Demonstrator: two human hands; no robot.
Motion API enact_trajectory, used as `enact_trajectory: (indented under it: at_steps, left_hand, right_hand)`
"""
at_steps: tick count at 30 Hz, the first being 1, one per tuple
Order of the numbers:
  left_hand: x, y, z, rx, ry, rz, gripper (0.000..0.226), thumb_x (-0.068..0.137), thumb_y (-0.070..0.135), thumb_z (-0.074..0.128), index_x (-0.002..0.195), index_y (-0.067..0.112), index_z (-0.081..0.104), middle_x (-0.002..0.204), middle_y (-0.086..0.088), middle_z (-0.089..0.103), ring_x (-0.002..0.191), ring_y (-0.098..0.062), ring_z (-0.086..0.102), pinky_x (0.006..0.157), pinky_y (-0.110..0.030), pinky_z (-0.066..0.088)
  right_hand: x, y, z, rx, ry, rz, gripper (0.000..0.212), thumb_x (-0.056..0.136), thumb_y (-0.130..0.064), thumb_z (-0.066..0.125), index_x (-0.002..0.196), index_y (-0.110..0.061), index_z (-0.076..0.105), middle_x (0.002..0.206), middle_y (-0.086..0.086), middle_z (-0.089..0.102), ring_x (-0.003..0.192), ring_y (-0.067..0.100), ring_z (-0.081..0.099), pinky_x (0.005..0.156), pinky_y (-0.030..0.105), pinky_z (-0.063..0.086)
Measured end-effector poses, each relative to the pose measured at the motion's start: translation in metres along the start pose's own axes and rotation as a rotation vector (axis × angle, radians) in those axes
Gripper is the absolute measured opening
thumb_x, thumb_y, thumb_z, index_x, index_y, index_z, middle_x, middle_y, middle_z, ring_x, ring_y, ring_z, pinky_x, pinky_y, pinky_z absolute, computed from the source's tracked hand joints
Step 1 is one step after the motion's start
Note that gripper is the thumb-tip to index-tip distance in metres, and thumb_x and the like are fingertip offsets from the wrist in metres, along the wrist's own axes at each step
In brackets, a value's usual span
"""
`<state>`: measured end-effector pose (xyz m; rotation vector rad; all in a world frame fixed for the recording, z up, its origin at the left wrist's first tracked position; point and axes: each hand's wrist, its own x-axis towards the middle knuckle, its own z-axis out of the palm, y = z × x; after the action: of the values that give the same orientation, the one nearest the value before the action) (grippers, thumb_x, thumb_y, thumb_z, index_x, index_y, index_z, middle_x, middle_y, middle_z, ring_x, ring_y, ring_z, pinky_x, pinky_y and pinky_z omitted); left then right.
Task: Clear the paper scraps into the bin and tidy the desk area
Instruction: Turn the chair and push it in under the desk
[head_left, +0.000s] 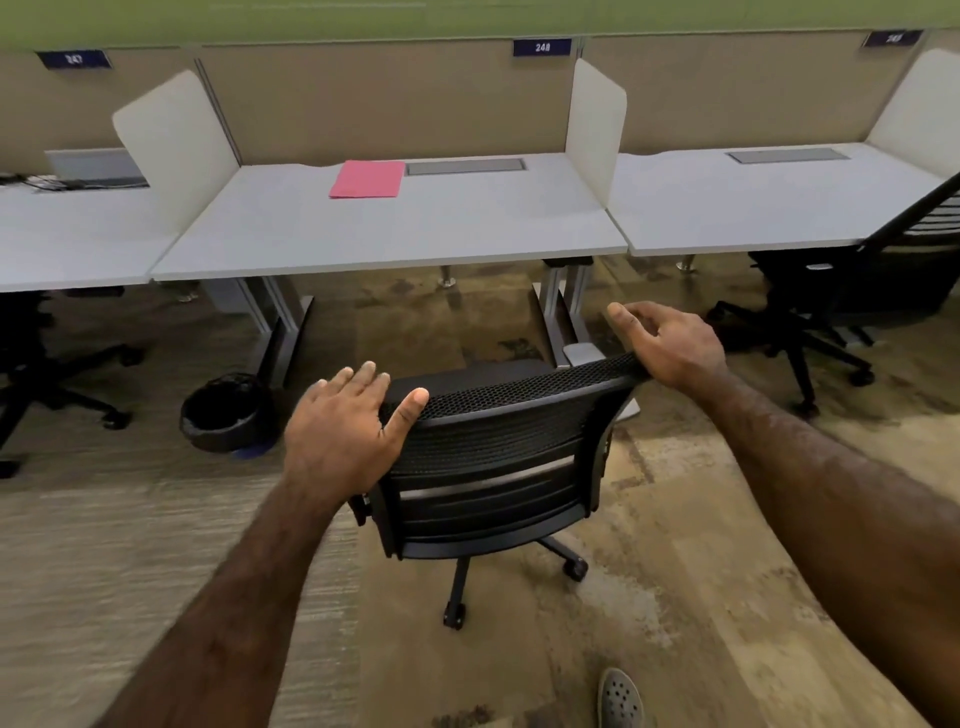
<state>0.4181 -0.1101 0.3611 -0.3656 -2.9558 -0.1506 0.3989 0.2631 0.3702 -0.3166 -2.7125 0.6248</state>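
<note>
A black mesh office chair (498, 452) stands on the floor in front of the white desk (395, 234), its back towards me. My left hand (343, 431) rests on the left end of the backrest's top edge, thumb on the near side and fingers over the far side. My right hand (670, 345) holds the right end of that edge, its forefinger lifted. A pink folder (368, 179) lies flat at the back of the desk. A black bin (224, 413) with a dark liner sits on the floor left of the chair, beside the desk leg. No paper scraps show.
White side screens (595, 124) divide the desk from neighbouring desks. Another black chair (852, 291) stands at the right, and a chair base (57, 374) at the left. A laptop (96, 169) sits on the left desk. My shoe (621, 699) shows at the bottom.
</note>
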Motion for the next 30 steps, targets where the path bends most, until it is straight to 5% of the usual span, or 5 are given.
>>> enact_trajectory:
  at_steps: [5,12,18,30]
  left_hand:
    - [0.021,-0.023,0.005,0.008,-0.001,-0.022,0.099,0.081,0.081,-0.005,0.144,0.021,0.043,0.155,-0.001,0.037,0.144,-0.020,0.030,0.117,-0.041,0.024]
    - [0.069,-0.055,0.007,0.020,0.031,-0.058,0.097,0.082,0.081,-0.002,0.139,0.022,0.050,0.150,-0.001,0.044,0.141,-0.022,0.037,0.117,-0.044,0.024]
    - [0.131,-0.098,0.013,0.032,0.078,-0.102,0.098,0.080,0.082,-0.003,0.138,0.023,0.051,0.150,-0.002,0.044,0.141,-0.023,0.036,0.118,-0.045,0.021]
    - [0.274,-0.200,0.031,0.149,0.063,-0.128,0.082,0.086,0.072,0.007,0.123,0.026,0.065,0.142,0.000,0.054,0.135,-0.023,0.043,0.117,-0.049,0.014]
  right_hand:
    - [0.022,-0.015,0.019,-0.131,-0.046,-0.069,0.083,0.077,-0.088,0.013,0.118,-0.035,0.062,0.121,-0.005,0.066,0.110,0.018,0.057,0.090,0.040,0.043]
    - [0.085,-0.040,0.048,-0.380,-0.384,-0.204,0.102,0.074,-0.085,-0.009,0.136,-0.031,0.050,0.148,-0.004,0.045,0.141,0.018,0.031,0.116,0.051,0.019]
    - [0.141,-0.078,0.080,-0.374,-0.552,-0.195,0.113,0.065,-0.092,-0.009,0.130,-0.028,0.058,0.135,0.008,0.059,0.125,0.028,0.051,0.104,0.043,0.035]
    - [0.249,-0.144,0.160,-0.391,-0.619,-0.270,0.137,0.046,-0.095,-0.021,0.119,-0.019,0.066,0.120,0.009,0.067,0.109,0.029,0.061,0.099,0.045,0.045]
